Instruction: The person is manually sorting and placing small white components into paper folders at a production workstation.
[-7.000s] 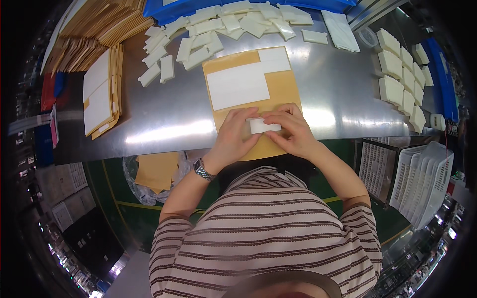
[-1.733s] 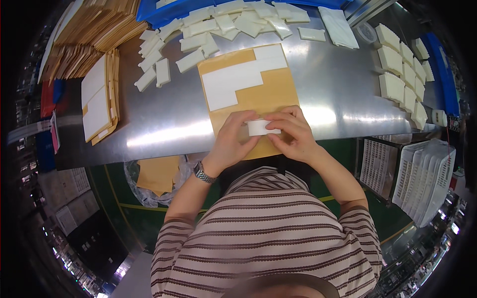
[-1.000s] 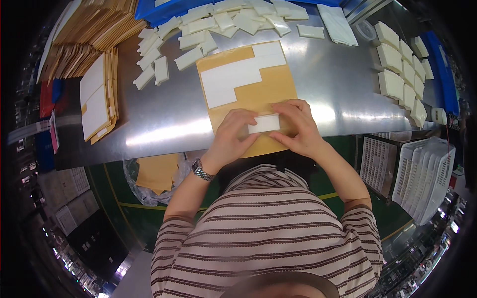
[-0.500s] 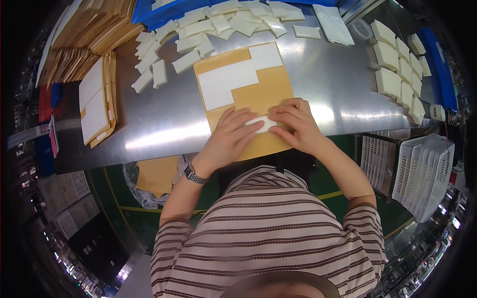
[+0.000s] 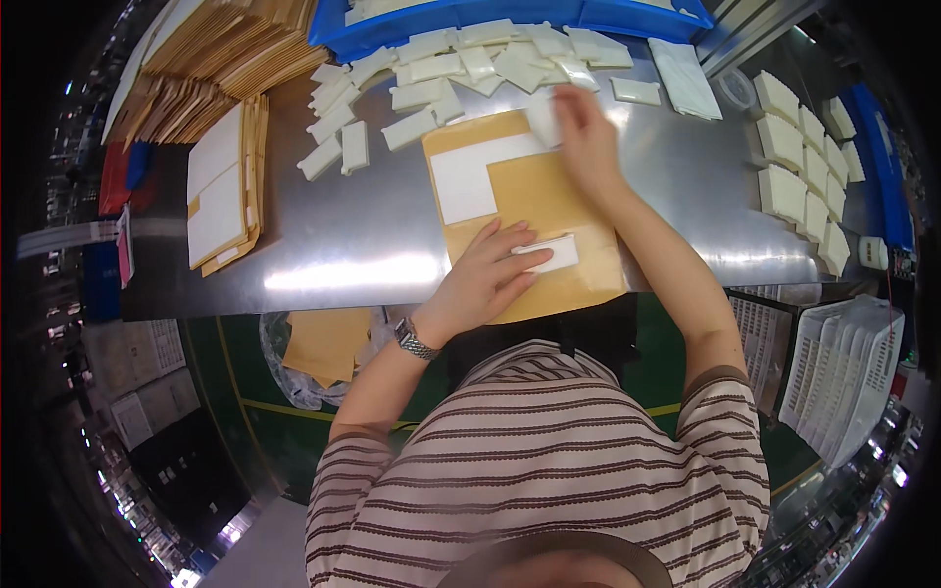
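A tan sheet [image 5: 559,206] bearing flat white sticker-like pieces [image 5: 466,186] lies on the metal table in front of me. On its near part rests a small white rectangular pouch-like piece [image 5: 554,255]. My left hand [image 5: 485,269] lies over this piece's left end, fingers spread and touching it. At the sheet's far right corner, my right hand [image 5: 588,142] is closed, its fingers pinching a white sticker-like piece [image 5: 542,118] that looks partly lifted. Motion blurs that hand's fingertips.
Several similar white pieces [image 5: 417,93] lie beyond the sheet, before a blue bin [image 5: 392,39]. Stacks of tan sheets [image 5: 221,186] stand at left. White blocks [image 5: 784,186] stand in rows at right, near a folded white bag [image 5: 686,78]. White baskets [image 5: 843,343] are below the table.
My right hand has left the small white piece and moved up to the sheet's far corner, where it pinches a white sticker-like piece. My left hand stays on the small piece.
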{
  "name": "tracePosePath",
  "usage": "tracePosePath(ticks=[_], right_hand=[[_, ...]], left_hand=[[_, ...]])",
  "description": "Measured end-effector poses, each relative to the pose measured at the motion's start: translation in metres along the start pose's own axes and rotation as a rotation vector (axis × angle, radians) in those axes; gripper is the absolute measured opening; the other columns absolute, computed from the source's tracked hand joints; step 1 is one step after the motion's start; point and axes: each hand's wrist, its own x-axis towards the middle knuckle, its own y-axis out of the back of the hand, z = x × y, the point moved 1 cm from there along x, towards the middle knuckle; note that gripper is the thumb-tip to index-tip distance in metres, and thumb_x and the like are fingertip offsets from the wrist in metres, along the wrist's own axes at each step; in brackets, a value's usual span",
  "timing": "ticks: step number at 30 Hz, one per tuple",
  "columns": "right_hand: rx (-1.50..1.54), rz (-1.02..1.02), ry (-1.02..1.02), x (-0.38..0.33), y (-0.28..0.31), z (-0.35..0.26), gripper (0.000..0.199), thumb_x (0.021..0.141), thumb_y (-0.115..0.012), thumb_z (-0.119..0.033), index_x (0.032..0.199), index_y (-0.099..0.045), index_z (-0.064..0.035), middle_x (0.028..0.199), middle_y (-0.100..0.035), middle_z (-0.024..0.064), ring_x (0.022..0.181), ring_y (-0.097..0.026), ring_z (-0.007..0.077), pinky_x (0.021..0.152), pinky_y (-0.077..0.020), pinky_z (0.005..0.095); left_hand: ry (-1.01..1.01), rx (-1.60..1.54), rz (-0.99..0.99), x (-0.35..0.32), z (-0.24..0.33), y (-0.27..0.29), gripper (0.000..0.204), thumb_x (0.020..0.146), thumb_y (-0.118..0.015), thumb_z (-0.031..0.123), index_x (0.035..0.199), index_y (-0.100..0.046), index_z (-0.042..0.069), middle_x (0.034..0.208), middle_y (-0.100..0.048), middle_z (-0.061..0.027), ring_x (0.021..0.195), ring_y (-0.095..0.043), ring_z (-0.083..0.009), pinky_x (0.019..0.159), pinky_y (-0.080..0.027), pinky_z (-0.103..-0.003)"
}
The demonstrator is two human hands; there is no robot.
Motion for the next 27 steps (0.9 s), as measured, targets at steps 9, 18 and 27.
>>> tracePosePath(ticks=[9, 18, 27], right_hand=[[0.602, 0.019, -0.202, -0.066, 0.067, 0.002, 0.036, 0.112, -0.042, -0.031, 0.117, -0.061, -0.0007, 0.102, -0.072, 0.0122, 0.085, -0.068, 0.0174, 0.08, -0.0517, 0.0304], [0.607, -0.099, -0.345, -0.126, 0.074, -0.011, 0.039, 0.1, -0.063, -0.001, 0.135, -0.045, -0.0045, 0.118, -0.072, 0.0178, 0.095, -0.069, 0.0168, 0.086, -0.0541, 0.0285], [0.499, -0.062, -0.223, -0.137, 0.065, 0.001, 0.06, 0.104, -0.058, -0.007, 0.158, -0.029, -0.0062, 0.124, -0.07, 0.0222, 0.097, -0.073, 0.0209, 0.077, -0.057, 0.0298]], left_hand=[[0.235, 0.673, 0.796, 0.003, -0.08, 0.108, 0.029, 0.087, -0.079, 0.019, 0.111, -0.07, 0.007, 0.116, -0.068, -0.0138, 0.107, -0.062, -0.0348, 0.095, -0.048, -0.046], [0.489, 0.758, 0.581, -0.038, -0.102, 0.123, 0.025, 0.085, -0.082, 0.025, 0.09, -0.071, 0.003, 0.101, -0.075, -0.0101, 0.093, -0.066, -0.0299, 0.089, -0.051, -0.043], [0.254, 0.132, 0.656, -0.043, -0.037, 0.079, 0.024, 0.078, -0.081, -0.002, 0.097, -0.068, 0.005, 0.118, -0.072, -0.0127, 0.108, -0.066, -0.0229, 0.097, -0.051, -0.037]])
